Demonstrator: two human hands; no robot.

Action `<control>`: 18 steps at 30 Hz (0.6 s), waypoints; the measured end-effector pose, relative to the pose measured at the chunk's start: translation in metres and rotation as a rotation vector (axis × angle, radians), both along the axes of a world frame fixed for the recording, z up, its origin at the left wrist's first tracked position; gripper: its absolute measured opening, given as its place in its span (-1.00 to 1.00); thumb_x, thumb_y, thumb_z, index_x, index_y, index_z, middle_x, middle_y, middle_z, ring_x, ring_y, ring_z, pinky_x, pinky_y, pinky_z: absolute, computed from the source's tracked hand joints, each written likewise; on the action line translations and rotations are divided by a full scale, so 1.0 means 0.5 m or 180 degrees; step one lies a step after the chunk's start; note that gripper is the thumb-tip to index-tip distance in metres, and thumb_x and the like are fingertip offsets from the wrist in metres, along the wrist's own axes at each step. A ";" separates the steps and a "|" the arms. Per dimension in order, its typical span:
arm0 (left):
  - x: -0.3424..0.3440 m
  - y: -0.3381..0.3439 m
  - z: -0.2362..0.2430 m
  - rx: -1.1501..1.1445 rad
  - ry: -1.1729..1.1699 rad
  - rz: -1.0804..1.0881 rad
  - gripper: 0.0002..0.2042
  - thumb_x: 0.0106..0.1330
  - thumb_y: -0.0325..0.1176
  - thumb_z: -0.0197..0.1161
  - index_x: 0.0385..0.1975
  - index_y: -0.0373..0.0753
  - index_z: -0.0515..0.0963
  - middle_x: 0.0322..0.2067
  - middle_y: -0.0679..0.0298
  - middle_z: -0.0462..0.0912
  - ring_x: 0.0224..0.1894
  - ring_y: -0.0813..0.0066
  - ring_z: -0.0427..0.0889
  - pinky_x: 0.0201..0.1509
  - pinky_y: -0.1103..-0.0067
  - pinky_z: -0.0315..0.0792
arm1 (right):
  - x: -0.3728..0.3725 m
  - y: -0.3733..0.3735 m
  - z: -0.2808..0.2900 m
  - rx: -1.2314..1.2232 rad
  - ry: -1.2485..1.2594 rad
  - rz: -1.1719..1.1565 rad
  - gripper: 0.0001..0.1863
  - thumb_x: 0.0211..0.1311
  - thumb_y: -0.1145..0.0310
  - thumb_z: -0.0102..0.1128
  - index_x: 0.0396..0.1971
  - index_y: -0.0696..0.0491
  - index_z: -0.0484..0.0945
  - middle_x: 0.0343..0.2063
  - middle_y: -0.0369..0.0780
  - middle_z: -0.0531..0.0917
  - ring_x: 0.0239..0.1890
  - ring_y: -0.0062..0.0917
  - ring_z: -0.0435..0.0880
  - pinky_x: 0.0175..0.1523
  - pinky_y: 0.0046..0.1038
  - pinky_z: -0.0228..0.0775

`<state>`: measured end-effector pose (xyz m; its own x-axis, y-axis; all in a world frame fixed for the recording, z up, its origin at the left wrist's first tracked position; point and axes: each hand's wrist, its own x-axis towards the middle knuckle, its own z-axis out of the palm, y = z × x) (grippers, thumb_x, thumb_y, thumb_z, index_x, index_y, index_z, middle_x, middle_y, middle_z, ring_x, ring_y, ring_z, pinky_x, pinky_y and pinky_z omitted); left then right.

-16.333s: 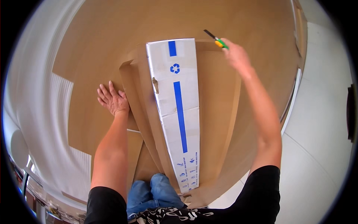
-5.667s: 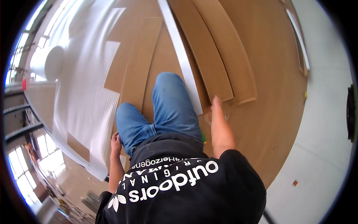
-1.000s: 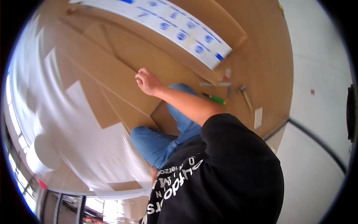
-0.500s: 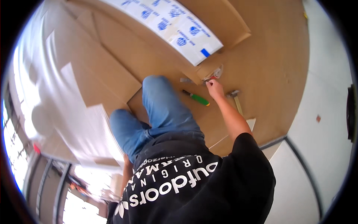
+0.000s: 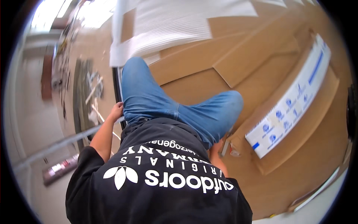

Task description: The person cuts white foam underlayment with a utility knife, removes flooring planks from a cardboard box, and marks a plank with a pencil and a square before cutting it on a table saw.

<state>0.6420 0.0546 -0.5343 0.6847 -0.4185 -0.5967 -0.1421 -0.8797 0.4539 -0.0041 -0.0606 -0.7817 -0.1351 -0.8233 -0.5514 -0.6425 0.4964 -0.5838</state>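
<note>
My left hand (image 5: 117, 110) is beside my left thigh, next to a grey metal rail (image 5: 100, 130). Its fingers are curled in, and what they hold, if anything, is hidden. On the other side, my right hand (image 5: 215, 148) is low beside my right thigh, mostly covered by the jeans and black shirt, so its fingers do not show. Near it lies a small clear plastic bag (image 5: 234, 152) with something red in it, next to the end of a long white strip (image 5: 287, 108) with blue print.
Brown cardboard sheets (image 5: 194, 84) cover the surface before me, some overlapping. White ribbed foam sheeting (image 5: 167, 26) lies across the far side. Beyond the rail at left are long grey profiles (image 5: 79, 89) and loose scraps on the floor.
My view has swung left. My right hand has drawn back from the small bag to beside my thigh. My left hand now shows by the rail; the hammer and green-handled screwdriver are out of sight.
</note>
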 end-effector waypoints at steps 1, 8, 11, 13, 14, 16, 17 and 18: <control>0.026 0.106 0.011 0.0042 0.0068 0.0078 -0.73 0.46 -0.41 0.14 0.08 -0.32 0.60 -0.40 0.31 0.63 -0.41 0.52 0.52 -0.33 0.52 0.44 | 0.042 0.011 0.010 0.0022 -0.0256 -0.0106 -0.55 0.26 0.09 0.28 -0.19 0.23 0.50 -0.10 0.08 0.61 0.02 0.06 0.57 0.08 0.09 0.38; -0.178 0.407 -0.143 0.0535 0.1403 0.0179 -0.73 0.41 -0.41 0.25 0.06 -0.29 0.63 -0.14 0.13 0.76 -0.08 0.38 0.72 0.03 0.42 0.59 | -0.107 -0.052 0.118 0.0188 0.0495 0.0433 -0.61 0.26 0.13 0.25 -0.24 0.21 0.49 -0.21 0.04 0.59 -0.12 -0.01 0.57 -0.04 0.04 0.38; -0.173 0.437 -0.224 0.0461 0.1246 0.0166 -0.73 0.43 -0.38 0.24 0.05 -0.30 0.65 -0.12 0.11 0.77 -0.07 0.35 0.72 0.06 0.42 0.59 | -0.100 -0.127 0.176 0.0071 0.0706 0.0598 -0.63 0.27 0.15 0.23 -0.26 0.21 0.49 -0.26 0.02 0.58 -0.17 -0.03 0.56 -0.09 0.01 0.38; -0.127 0.476 -0.267 0.0034 0.0559 0.0247 -0.72 0.43 -0.35 0.24 0.05 -0.31 0.65 -0.10 0.07 0.77 -0.04 0.29 0.73 0.09 0.42 0.58 | -0.060 -0.135 0.199 0.0117 0.0723 0.0689 -0.64 0.27 0.16 0.22 -0.28 0.20 0.49 -0.29 0.01 0.58 -0.21 -0.05 0.56 -0.12 0.00 0.38; -0.111 0.472 -0.300 -0.0040 0.0619 0.0280 -0.72 0.43 -0.35 0.24 0.05 -0.31 0.65 -0.10 0.07 0.77 -0.04 0.29 0.73 0.09 0.42 0.58 | -0.051 -0.150 0.214 0.0062 0.0773 0.0707 -0.65 0.27 0.16 0.22 -0.28 0.20 0.49 -0.31 0.00 0.58 -0.23 -0.06 0.56 -0.14 -0.01 0.38; -0.117 0.347 -0.391 -0.0250 0.0992 0.0408 -0.71 0.43 -0.35 0.23 0.05 -0.33 0.64 -0.09 0.04 0.77 0.00 0.21 0.74 0.11 0.40 0.57 | -0.064 -0.222 0.269 -0.0170 0.1049 0.0733 -0.66 0.27 0.17 0.21 -0.30 0.20 0.49 -0.34 -0.01 0.57 -0.27 -0.08 0.56 -0.17 -0.02 0.39; -0.085 0.353 -0.417 -0.0282 0.1032 0.0429 -0.71 0.43 -0.35 0.23 0.05 -0.33 0.64 -0.09 0.04 0.77 0.00 0.21 0.74 0.11 0.40 0.57 | -0.035 -0.226 0.280 -0.0176 0.1040 0.0793 -0.67 0.27 0.18 0.21 -0.31 0.20 0.49 -0.36 -0.02 0.57 -0.29 -0.09 0.56 -0.19 -0.03 0.39; -0.039 0.380 -0.439 -0.0466 0.0839 0.0523 -0.71 0.41 -0.34 0.24 0.04 -0.31 0.65 -0.08 0.02 0.76 0.02 0.16 0.73 0.12 0.38 0.57 | 0.007 -0.219 0.282 -0.0138 0.0961 0.0839 -0.67 0.27 0.18 0.20 -0.31 0.19 0.48 -0.38 -0.02 0.57 -0.31 -0.10 0.56 -0.20 -0.04 0.39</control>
